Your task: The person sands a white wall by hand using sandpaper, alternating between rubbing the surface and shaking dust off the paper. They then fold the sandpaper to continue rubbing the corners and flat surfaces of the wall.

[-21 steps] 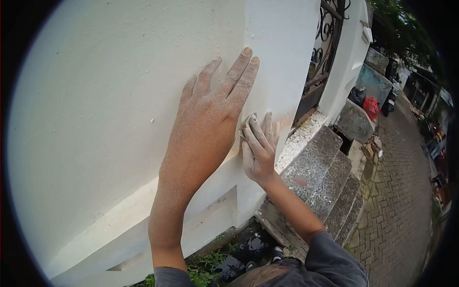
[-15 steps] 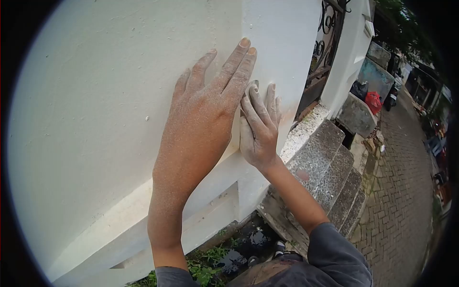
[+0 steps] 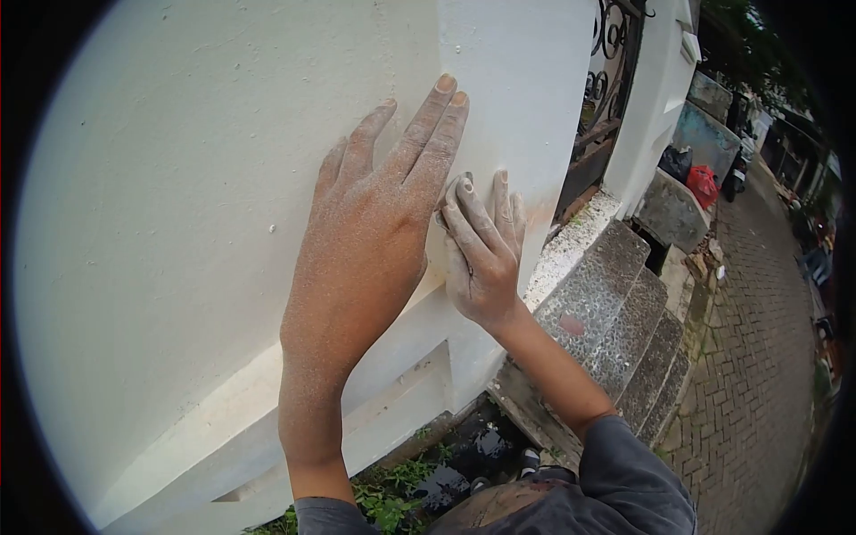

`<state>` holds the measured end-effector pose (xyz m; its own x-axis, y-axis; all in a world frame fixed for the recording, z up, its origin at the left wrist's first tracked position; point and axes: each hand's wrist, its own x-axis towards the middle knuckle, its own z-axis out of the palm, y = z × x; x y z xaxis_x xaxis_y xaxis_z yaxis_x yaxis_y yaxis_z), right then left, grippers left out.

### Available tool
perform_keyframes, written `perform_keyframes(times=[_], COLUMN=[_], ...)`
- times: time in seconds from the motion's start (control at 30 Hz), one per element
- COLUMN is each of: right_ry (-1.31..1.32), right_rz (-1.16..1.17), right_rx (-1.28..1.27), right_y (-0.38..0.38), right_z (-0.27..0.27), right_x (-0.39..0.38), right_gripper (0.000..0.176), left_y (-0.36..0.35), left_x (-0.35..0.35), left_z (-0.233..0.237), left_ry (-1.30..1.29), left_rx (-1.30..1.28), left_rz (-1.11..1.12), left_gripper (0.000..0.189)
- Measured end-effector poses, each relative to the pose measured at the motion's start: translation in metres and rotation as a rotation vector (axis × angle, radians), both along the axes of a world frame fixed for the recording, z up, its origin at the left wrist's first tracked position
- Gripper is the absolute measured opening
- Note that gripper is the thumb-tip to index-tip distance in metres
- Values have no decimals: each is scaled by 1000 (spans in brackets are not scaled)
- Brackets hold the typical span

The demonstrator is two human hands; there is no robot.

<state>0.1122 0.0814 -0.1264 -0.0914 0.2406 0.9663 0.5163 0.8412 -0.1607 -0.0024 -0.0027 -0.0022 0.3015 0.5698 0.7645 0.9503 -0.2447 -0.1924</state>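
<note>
My left hand (image 3: 374,214), coated in pale dust, lies against the white wall (image 3: 178,178) near its corner edge. Its fingers are stretched out with gaps between them, and its thumb is hidden. Just right of it and slightly lower, my right hand (image 3: 486,254) presses at the corner, its fingers whitened with dust. Two of its fingers bend over a small greyish edge beside the left hand, too hidden to name. The other fingers point up along the wall's right face.
Stone steps (image 3: 602,308) rise to a dark metal gate (image 3: 593,143) on the right. Beyond are a red bag (image 3: 703,185), a black bag (image 3: 676,162) and a brick-paved lane (image 3: 744,357). Below the wall's ledge, green plants (image 3: 388,508) grow beside dark wet ground.
My right hand has slid slightly down at the corner, and its fingers have shifted. The left hand sits slightly further left in view, with the view itself shifted a little.
</note>
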Motion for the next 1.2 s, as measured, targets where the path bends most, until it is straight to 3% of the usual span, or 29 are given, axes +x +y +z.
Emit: perform_keyframes(times=[0.1,0.3,0.43,0.63,0.77,0.9,1.0,1.13,1.2], right_ry=[36,-74,69,-31,114,28,-55,30,5], right_rz=[3,-47,11,9,37,71,25,18,41], right_rx=[35,-6,58,-26,63,-67,-26,60,19], right_y=[-1,-2,-1,-6,9,-4,1,6,4], right_z=[41,-12,41,-14,54,-9,-41,50,39], right_x=[-2,6,-8,3,-6,-2,4,3,4], right_gripper=[41,43,44,45,44,40,41,44,41], left_y=[3,1,0,-2,-2,-2,-1,-1,0], left_x=[0,1,1,2,2,3,2,3,4], left_z=[0,1,1,1,1,0,1,1,0], left_ry=[-5,-20,-3,-27,-12,-22,-8,-23,-28], left_rx=[-5,-9,-7,-32,-47,-41,-33,-54,-59], left_rz=[-22,-21,-20,-35,-26,-39,-21,-41,-35], left_gripper=[85,83,82,83,83,84,85,85,85])
